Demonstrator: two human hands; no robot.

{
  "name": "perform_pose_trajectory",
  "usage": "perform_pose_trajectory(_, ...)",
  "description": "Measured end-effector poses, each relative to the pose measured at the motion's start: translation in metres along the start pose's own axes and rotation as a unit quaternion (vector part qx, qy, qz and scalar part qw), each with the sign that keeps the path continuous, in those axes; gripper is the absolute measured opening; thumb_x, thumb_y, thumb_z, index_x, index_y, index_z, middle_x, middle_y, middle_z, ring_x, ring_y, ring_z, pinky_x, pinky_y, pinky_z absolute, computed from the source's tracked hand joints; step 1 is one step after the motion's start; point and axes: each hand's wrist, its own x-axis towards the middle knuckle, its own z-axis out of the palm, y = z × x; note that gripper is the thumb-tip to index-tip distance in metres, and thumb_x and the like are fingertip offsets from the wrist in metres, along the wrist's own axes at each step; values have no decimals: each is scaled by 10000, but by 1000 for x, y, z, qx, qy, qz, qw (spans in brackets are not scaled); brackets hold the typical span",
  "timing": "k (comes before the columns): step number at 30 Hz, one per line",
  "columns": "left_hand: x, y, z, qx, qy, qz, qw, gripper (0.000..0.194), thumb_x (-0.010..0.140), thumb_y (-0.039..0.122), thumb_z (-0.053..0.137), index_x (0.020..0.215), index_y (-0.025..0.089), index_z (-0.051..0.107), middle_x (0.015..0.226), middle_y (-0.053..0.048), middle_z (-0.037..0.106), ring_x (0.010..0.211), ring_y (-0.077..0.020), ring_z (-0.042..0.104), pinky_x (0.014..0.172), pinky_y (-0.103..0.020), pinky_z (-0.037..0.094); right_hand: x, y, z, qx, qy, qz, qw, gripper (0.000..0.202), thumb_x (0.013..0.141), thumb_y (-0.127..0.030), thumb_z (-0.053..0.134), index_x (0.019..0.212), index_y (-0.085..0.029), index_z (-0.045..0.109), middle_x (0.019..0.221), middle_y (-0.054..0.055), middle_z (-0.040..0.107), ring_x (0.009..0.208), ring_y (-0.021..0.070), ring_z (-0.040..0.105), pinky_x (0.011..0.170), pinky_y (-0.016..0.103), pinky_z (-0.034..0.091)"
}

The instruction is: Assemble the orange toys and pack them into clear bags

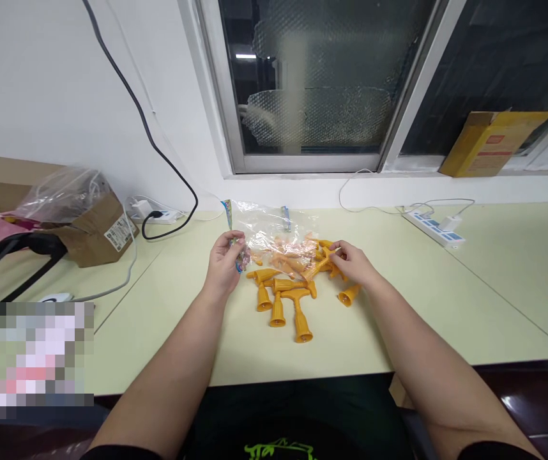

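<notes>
My left hand (227, 260) is closed on the printed edge of a clear plastic bag (267, 223), which lies spread toward the window. In my right hand (352, 260), the fingers pinch the end of an orange-yellow plastic T-handled piece (319, 263) with a flared, bell-like end; part of it sits behind or inside the film. Several matching pieces lie in a loose pile between my hands, among them one at the front (299, 313) and one by my right wrist (349, 294). The bag's film covers some of the pile, so I cannot tell which pieces are inside it.
An open cardboard box (104, 230) with plastic wrap stands at the left, beside a black cable (147, 121) and a power strip (161, 217). Another power strip (432, 228) lies at the right. A yellow carton (492, 147) leans on the window sill.
</notes>
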Motion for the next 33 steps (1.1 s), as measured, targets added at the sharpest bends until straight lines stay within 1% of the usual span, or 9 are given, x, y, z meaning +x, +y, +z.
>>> perform_pose_trajectory(4,-4,-1,4,-24,-14,-15,1000,372,690,243,853,1030,234,701,901,13,596,725,-91,643,597,-195,540,1,4,2,-66,-2,-29,997,217,845,-382,606,1014,-245,617,855,27,687,715,180,620,611,289,466)
perform_pose_trajectory(8,-7,-2,6,-37,-21,-37,998,466,674,241,879,1108,274,714,895,24,566,898,-154,691,786,-302,617,1,2,3,-69,25,-77,994,207,844,-403,621,961,-232,634,954,55,686,808,200,614,705,325,487)
perform_pose_trajectory(12,-9,-4,8,-38,-20,-43,998,418,679,245,880,1071,271,738,897,32,570,837,-123,670,878,-414,630,-4,-10,1,71,57,-115,989,278,875,-478,599,1012,-240,638,1015,53,670,877,206,606,764,345,508)
perform_pose_trajectory(15,-10,-7,8,-36,-22,-50,998,358,686,258,879,1020,256,750,880,30,587,842,-133,684,899,-447,626,-8,-18,0,212,-13,-135,968,330,876,-492,625,1118,-267,634,1099,51,666,975,211,624,818,350,532)
perform_pose_trajectory(18,-12,-12,8,-26,-29,-59,997,324,677,273,888,971,236,756,876,17,619,871,-160,708,900,-453,627,-10,-21,5,293,-71,-126,945,339,865,-518,658,1116,-290,664,1168,47,669,1024,215,641,843,357,545)
perform_pose_trajectory(21,-14,-17,8,3,-44,-61,997,312,695,311,880,969,220,763,949,-23,675,901,-184,725,904,-447,628,-11,-20,13,330,-110,-96,932,360,854,-559,672,1074,-276,704,1091,53,709,1016,232,664,840,372,554)
perform_pose_trajectory(24,-16,-18,9,51,-77,-43,995,298,739,365,848,979,203,777,1102,-66,674,942,-209,740,932,-442,619,-11,-20,16,312,-129,-74,938,364,813,-563,724,997,-250,747,1031,62,739,986,239,681,823,361,552)
perform_pose_trajectory(29,-16,-8,10,108,-88,-28,990,377,769,425,821,1033,161,769,1136,-105,694,959,-248,750,951,-463,608,-12,-22,10,271,-96,-70,955,332,811,-554,727,837,-224,758,827,34,731,750,177,646,719,301,505)
perform_pose_trajectory(33,-12,-6,8,119,-67,-31,990,448,757,437,829,1090,149,742,1124,-121,732,951,-252,751,923,-455,612,-11,-21,2,290,-74,-59,953,300,809,-515,734,814,-215,741,786,19,712,737,163,629,721,290,494)
